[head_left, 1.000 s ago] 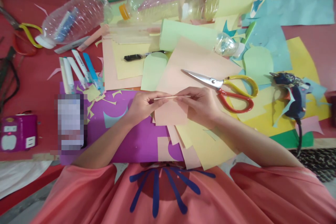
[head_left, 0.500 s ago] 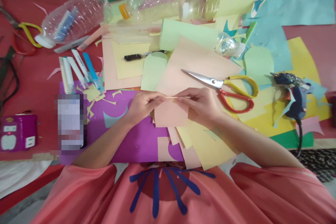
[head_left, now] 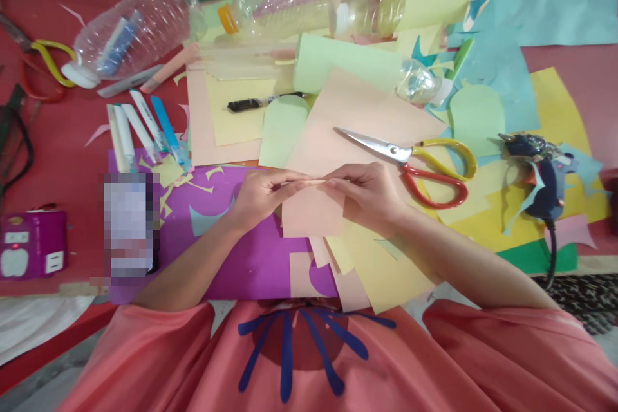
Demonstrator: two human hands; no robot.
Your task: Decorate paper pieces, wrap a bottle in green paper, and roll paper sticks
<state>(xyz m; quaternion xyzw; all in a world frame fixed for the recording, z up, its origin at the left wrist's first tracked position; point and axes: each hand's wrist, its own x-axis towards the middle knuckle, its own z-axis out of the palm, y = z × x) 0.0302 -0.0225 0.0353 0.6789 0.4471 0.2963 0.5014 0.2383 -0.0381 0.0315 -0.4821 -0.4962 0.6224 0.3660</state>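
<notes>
My left hand (head_left: 263, 196) and my right hand (head_left: 364, 188) pinch the top edge of a peach paper piece (head_left: 313, 211) between thumbs and fingers. The edge looks rolled or folded, and the rest of the sheet hangs down towards me. My fingertips almost meet at its middle. Just beyond my right hand, scissors (head_left: 394, 151) with one yellow and one red handle lie partly open on a larger peach sheet (head_left: 333, 106). Below the held piece are loose yellow and peach papers (head_left: 386, 277), and a purple sheet (head_left: 255, 264) spreads under my left forearm.
A hot glue gun (head_left: 545, 174) with a cable lies at right. At left are several markers (head_left: 142, 119), a blurred-out rectangular object (head_left: 128, 225) and a purple box (head_left: 33, 244). Clear plastic bottles (head_left: 140, 22), a black-handled cutter (head_left: 246, 104) and a green paper-wrapped bottle (head_left: 345, 61) lie farther back.
Both hands keep their pinch on the peach paper. Its hanging part has shifted very slightly left and down, and my left fingertips have moved slightly right.
</notes>
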